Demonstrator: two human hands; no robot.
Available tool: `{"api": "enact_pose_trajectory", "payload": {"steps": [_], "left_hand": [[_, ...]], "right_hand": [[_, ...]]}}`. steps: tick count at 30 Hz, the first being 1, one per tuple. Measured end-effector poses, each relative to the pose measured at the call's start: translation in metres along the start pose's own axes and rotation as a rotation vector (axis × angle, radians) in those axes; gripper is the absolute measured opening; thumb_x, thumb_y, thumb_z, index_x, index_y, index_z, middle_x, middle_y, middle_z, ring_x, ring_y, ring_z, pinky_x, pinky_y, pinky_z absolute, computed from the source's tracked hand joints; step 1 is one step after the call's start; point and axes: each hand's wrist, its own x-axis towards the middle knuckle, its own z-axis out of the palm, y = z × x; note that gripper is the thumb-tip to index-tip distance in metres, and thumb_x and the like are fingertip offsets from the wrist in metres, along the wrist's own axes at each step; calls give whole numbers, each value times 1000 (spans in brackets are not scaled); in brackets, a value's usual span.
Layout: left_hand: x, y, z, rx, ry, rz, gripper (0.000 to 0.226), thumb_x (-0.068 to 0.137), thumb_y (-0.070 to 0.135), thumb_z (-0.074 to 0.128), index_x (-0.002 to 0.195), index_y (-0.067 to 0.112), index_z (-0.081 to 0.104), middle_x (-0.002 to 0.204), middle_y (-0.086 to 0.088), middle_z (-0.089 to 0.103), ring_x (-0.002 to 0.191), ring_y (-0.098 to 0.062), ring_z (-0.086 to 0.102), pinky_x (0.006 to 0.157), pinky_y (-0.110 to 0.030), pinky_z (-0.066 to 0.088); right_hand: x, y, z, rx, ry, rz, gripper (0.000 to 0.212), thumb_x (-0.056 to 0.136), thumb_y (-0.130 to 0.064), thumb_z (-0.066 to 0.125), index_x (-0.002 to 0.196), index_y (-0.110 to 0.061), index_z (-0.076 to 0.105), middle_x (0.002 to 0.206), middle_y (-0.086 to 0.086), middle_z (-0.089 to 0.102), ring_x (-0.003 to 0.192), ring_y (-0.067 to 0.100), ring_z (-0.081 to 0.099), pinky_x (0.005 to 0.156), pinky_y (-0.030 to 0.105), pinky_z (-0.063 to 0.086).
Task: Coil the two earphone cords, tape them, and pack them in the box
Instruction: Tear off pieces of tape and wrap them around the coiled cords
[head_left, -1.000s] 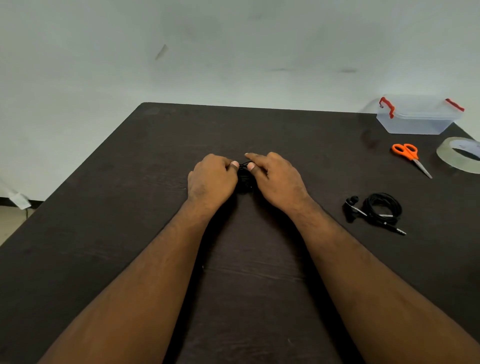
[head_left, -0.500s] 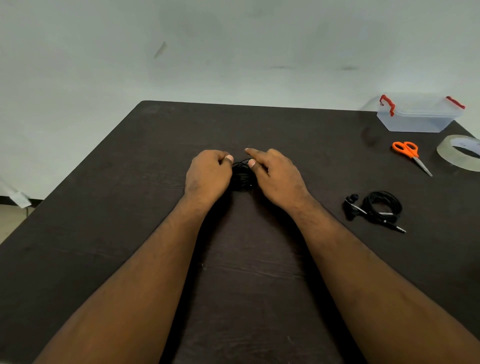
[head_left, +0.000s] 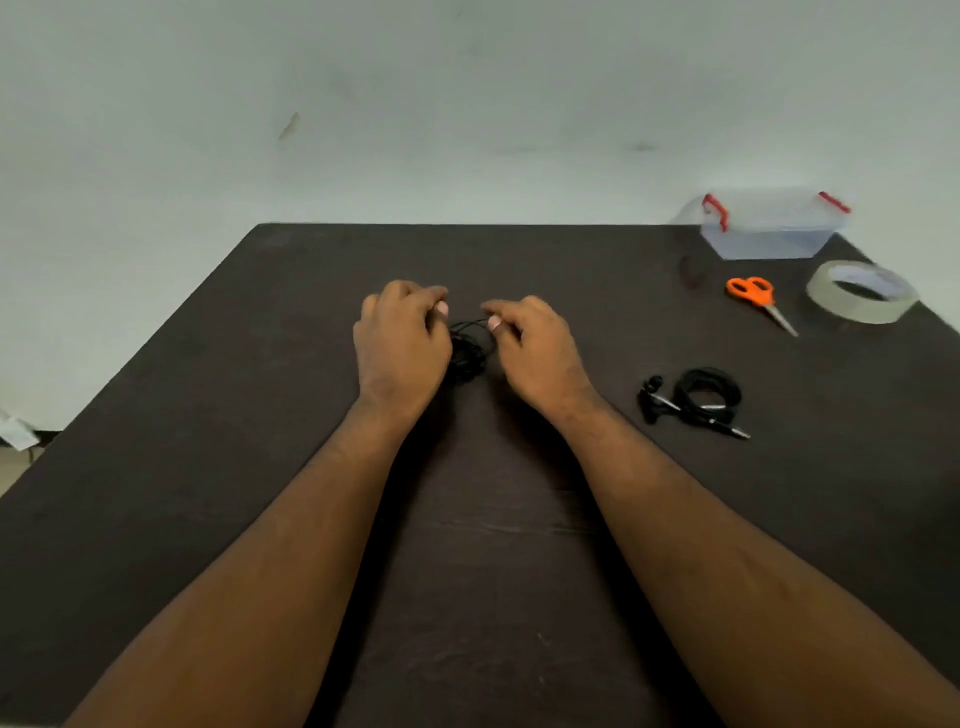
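Now both hands' fingers (head_left: 493, 323) have drawn slightly apart, still pinching the black earphone cord (head_left: 467, 348) between them.

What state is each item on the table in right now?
left hand: pinches the cord
right hand: pinches the cord
cord: partly coiled
second earphone: coiled, lying untouched
box: lid on
scissors: closed
tape roll: lying flat

A bare, plain room, perhaps a simple workroom: a dark brown wooden surface (head_left: 260, 467) stands against a scuffed, unadorned pale grey-white wall (head_left: 467, 104), with light floor at the left edge.
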Motion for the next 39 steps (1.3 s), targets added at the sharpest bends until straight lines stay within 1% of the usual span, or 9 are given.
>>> {"api": "enact_pose_trajectory", "payload": {"steps": [8, 15, 19, 22, 26, 30, 33, 36, 39], "left_hand": [[7, 86, 19, -38, -104, 185, 29, 93, 21, 51, 118, 19, 66, 114, -5, 61, 107, -28, 52, 92, -42, 44], [14, 177, 88, -40, -437, 427, 35, 92, 20, 51, 126, 19, 60, 125, -8, 55, 118, -30, 48, 99, -44, 44], [21, 216, 127, 40, -611, 525, 41, 92, 21, 52, 133, 23, 54, 131, -5, 49, 124, -27, 44, 102, -45, 41], [29, 239, 153, -31, -653, 558, 43, 88, 16, 53, 130, 25, 56, 125, -7, 51, 118, -28, 49, 99, -46, 43], [41, 259, 182, 25, -692, 644, 48, 91, 11, 50, 136, 27, 51, 143, -8, 40, 131, -30, 39, 105, -50, 38], [49, 267, 201, 212, -751, 736, 46, 95, 16, 49, 137, 34, 46, 155, -8, 22, 141, -31, 22, 105, -55, 36], [52, 266, 205, 219, -711, 796, 29, 97, 19, 48, 123, 28, 54, 144, -4, 37, 135, -27, 30, 101, -52, 39], [53, 264, 201, 264, -652, 817, 6, 97, 25, 48, 102, 25, 50, 123, -2, 51, 122, -23, 42, 104, -52, 33], [53, 256, 191, 287, -597, 789, 9, 98, 23, 43, 91, 28, 42, 107, 2, 55, 109, -21, 47, 105, -52, 23]], "right_hand": [[-14, 35, -105, -191, 46, -54, 22, 92, -16, 54, 105, -13, 71, 89, 5, 61, 87, 20, 58, 77, 25, 39], [-29, 154, -225, -459, 79, 171, 17, 88, -19, 60, 95, -15, 75, 92, 11, 66, 89, 25, 58, 75, 29, 41], [-41, 207, -261, -478, 211, 340, 21, 87, -10, 62, 104, -14, 74, 112, 12, 62, 106, 31, 56, 95, 36, 43], [-42, 234, -276, -467, 263, 409, 31, 88, -3, 56, 112, -16, 71, 115, 12, 58, 109, 32, 53, 98, 38, 43], [-35, 250, -269, -417, 211, 415, 44, 87, -5, 55, 127, -22, 61, 135, 7, 51, 122, 30, 48, 104, 37, 39], [-30, 261, -251, -595, 136, 373, 50, 91, -16, 52, 138, -32, 47, 144, 1, 48, 127, 31, 46, 105, 46, 38], [-27, 268, -252, -652, 123, 372, 48, 94, -19, 49, 138, -35, 45, 141, 5, 49, 124, 33, 46, 104, 49, 39], [-27, 272, -252, -670, 125, 336, 38, 95, -20, 48, 131, -30, 56, 133, 10, 54, 119, 33, 50, 102, 47, 41], [-29, 270, -251, -611, 138, 302, 31, 96, -19, 50, 124, -21, 63, 130, 12, 57, 116, 32, 52, 103, 43, 41]]}}
